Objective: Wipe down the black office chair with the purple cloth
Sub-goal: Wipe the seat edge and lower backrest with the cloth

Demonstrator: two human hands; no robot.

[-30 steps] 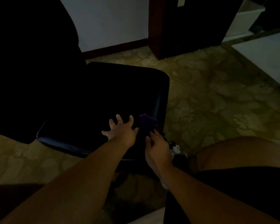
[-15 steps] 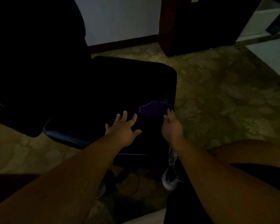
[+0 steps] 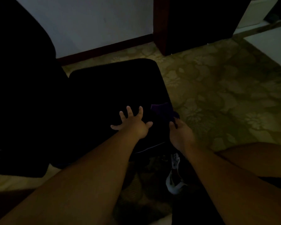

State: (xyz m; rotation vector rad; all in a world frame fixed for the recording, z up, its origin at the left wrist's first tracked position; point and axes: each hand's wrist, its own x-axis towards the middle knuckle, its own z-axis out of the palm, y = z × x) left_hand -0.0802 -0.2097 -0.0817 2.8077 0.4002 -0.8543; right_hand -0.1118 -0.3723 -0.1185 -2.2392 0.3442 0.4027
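At the near right corner of the black padded office chair (image 3: 104,95), the right hand (image 3: 180,135) pinched the crumpled purple cloth (image 3: 162,112); the left hand (image 3: 133,124), fingers splayed flat on the seat, probably steadied it.

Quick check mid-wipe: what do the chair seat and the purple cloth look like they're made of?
Chair seat: likely smooth leather or vinyl; faint sheen along its front edge. Purple cloth: soft matte fabric, folding limply at the seat's corner; weave unreadable.
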